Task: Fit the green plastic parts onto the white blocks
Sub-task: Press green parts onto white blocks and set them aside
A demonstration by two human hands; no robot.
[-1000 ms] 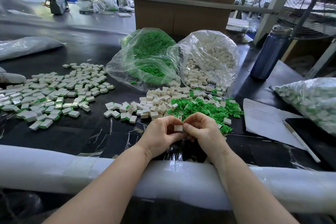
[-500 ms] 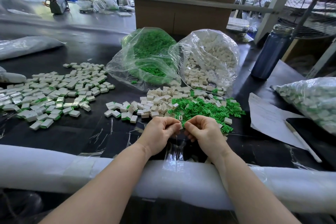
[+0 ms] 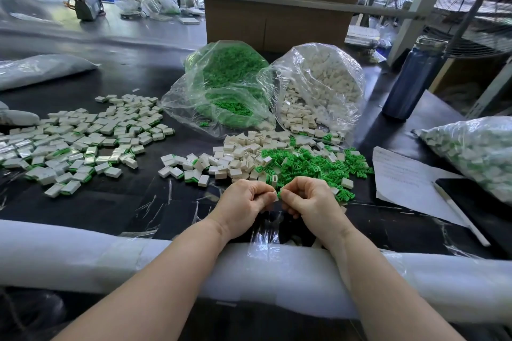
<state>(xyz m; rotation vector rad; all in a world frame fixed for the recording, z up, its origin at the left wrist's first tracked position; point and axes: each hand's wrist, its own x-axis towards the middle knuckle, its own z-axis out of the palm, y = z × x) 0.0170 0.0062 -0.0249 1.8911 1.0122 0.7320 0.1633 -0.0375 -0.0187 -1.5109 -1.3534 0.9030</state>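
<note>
**Green Meets White at the Bench Edge**

Head camera: your left hand point(image 3: 243, 199) and right hand point(image 3: 307, 198) meet knuckle to knuckle just above the padded white foam table edge point(image 3: 83, 257), wrists propped on it, likely for steadiness. Your left fingers curl round a small white plastic block point(image 3: 275, 196); your right fingertips pinch a small green plastic clip point(image 3: 280, 193) against it, apparently mid-fit. The loose heap of green clips point(image 3: 310, 166) and unfitted white blocks point(image 3: 243, 152) lie just beyond, within easy reach. The spread of finished green-edged blocks point(image 3: 83, 144) sits well to your left, kept apart from raw stock.
</note>
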